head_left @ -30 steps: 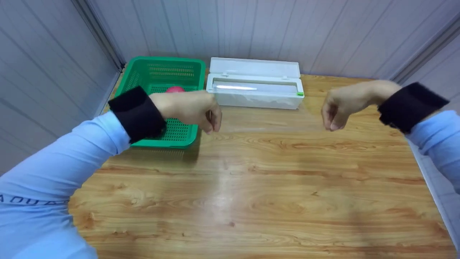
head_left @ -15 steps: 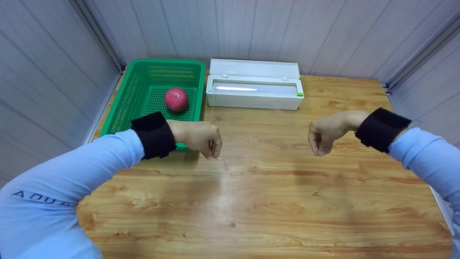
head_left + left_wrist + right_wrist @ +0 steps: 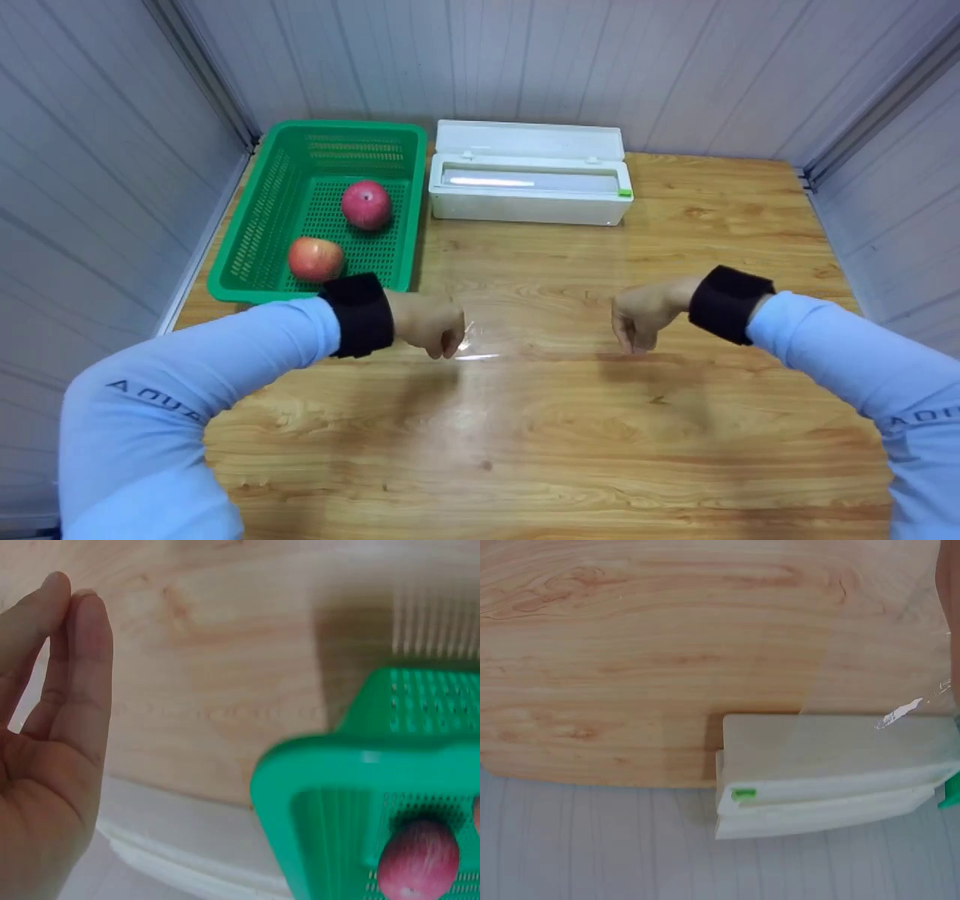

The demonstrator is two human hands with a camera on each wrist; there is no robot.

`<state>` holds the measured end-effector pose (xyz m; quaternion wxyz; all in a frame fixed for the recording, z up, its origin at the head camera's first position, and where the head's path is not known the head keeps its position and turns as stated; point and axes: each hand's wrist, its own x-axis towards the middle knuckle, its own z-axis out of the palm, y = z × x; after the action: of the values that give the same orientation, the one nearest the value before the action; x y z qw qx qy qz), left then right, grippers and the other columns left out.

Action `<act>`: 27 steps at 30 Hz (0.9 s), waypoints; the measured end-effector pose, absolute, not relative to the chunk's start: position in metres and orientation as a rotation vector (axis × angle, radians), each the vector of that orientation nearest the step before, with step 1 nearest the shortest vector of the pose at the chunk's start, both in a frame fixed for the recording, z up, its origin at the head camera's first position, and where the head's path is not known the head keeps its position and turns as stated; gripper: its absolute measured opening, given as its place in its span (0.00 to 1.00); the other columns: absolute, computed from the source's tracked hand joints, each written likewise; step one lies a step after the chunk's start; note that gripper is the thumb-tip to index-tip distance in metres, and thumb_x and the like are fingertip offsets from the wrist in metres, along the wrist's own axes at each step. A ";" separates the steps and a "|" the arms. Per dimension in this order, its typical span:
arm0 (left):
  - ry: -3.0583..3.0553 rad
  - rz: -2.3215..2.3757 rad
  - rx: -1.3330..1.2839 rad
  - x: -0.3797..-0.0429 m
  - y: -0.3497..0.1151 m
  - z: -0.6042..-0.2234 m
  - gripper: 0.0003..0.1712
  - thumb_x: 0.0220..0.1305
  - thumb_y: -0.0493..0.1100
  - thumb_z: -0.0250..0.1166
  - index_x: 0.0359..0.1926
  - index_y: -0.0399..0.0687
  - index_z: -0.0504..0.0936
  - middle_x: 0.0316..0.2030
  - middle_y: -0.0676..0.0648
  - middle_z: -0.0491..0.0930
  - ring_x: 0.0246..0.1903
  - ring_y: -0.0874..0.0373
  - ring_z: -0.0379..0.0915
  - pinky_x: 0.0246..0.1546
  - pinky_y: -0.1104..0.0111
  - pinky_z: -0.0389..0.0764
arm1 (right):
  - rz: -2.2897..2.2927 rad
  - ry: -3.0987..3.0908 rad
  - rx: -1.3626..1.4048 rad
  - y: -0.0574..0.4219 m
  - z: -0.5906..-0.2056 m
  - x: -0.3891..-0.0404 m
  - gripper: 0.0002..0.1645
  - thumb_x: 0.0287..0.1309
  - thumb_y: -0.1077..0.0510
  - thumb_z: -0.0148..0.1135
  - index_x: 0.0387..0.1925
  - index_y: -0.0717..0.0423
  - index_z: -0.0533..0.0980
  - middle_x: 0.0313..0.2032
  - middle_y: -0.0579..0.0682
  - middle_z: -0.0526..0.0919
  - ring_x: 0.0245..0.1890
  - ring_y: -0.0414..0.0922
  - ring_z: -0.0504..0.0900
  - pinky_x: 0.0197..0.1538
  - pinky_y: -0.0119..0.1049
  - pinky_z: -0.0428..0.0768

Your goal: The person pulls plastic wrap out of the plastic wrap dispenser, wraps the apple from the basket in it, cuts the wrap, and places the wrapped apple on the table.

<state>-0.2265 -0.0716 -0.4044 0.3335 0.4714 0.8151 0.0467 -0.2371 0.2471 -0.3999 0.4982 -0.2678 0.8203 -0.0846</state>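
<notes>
A sheet of clear cling film (image 3: 477, 357) stretches between my two hands above the table, seen mostly by its glints. My left hand (image 3: 431, 322) pinches its left near corner, thumb against fingertips, as the left wrist view also shows. My right hand (image 3: 646, 315) pinches the film on the right; only a sliver of the fingers (image 3: 951, 600) enters the right wrist view. Beyond the hands stands a white cling film dispenser box (image 3: 525, 208) with its lid up. From its slot side, the film (image 3: 900, 712) crosses the right wrist view with a bright glint.
A green basket (image 3: 418, 225) stands at the back left, just beyond my left forearm. Inside lie a dark red apple (image 3: 366, 205) and a yellowish-red apple (image 3: 316, 259). Panelled walls (image 3: 525, 67) enclose the wooden table (image 3: 525, 450) at the back and sides.
Both hands have come nearer to me, drawing the film away from the dispenser, and the right hand has also moved left. Both apples in the basket are now uncovered.
</notes>
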 end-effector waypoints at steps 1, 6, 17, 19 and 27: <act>2.135 0.109 1.240 -0.226 -0.071 -0.408 0.07 0.43 0.28 0.64 0.26 0.40 0.83 0.26 0.48 0.82 0.25 0.65 0.69 0.26 0.77 0.71 | -0.191 1.987 -0.656 0.246 -0.404 -0.236 0.11 0.42 0.78 0.59 0.27 0.65 0.81 0.23 0.52 0.84 0.21 0.36 0.77 0.29 0.29 0.80; 2.130 0.082 1.230 -0.227 -0.068 -0.424 0.07 0.42 0.28 0.64 0.26 0.41 0.82 0.25 0.49 0.81 0.25 0.64 0.68 0.26 0.78 0.70 | -0.159 1.976 -0.659 0.242 -0.418 -0.235 0.12 0.40 0.79 0.58 0.28 0.67 0.81 0.23 0.53 0.84 0.20 0.35 0.76 0.28 0.28 0.80; 2.171 0.017 1.371 -0.224 -0.067 -0.453 0.08 0.40 0.29 0.65 0.26 0.42 0.83 0.26 0.48 0.84 0.27 0.58 0.76 0.25 0.75 0.73 | -0.075 1.994 -0.699 0.240 -0.437 -0.235 0.09 0.42 0.76 0.62 0.28 0.66 0.81 0.23 0.52 0.84 0.20 0.36 0.78 0.28 0.28 0.80; 2.185 -0.018 1.411 -0.224 -0.066 -0.459 0.07 0.42 0.30 0.65 0.25 0.42 0.83 0.25 0.48 0.83 0.27 0.56 0.76 0.25 0.74 0.73 | -0.074 2.006 -0.750 0.241 -0.441 -0.234 0.08 0.40 0.76 0.62 0.25 0.66 0.81 0.21 0.51 0.83 0.18 0.35 0.76 0.25 0.28 0.79; 2.207 -0.063 1.544 -0.222 -0.066 -0.472 0.05 0.43 0.30 0.63 0.23 0.42 0.83 0.23 0.48 0.82 0.26 0.52 0.77 0.23 0.71 0.72 | -0.073 2.062 -0.909 0.242 -0.458 -0.226 0.09 0.34 0.76 0.60 0.19 0.62 0.77 0.17 0.48 0.80 0.16 0.34 0.72 0.22 0.24 0.74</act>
<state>-0.2221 -0.0656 -0.4725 0.2220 0.5587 0.7988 -0.0229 -0.2258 0.2417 -0.4577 0.4292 -0.3640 0.8261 -0.0292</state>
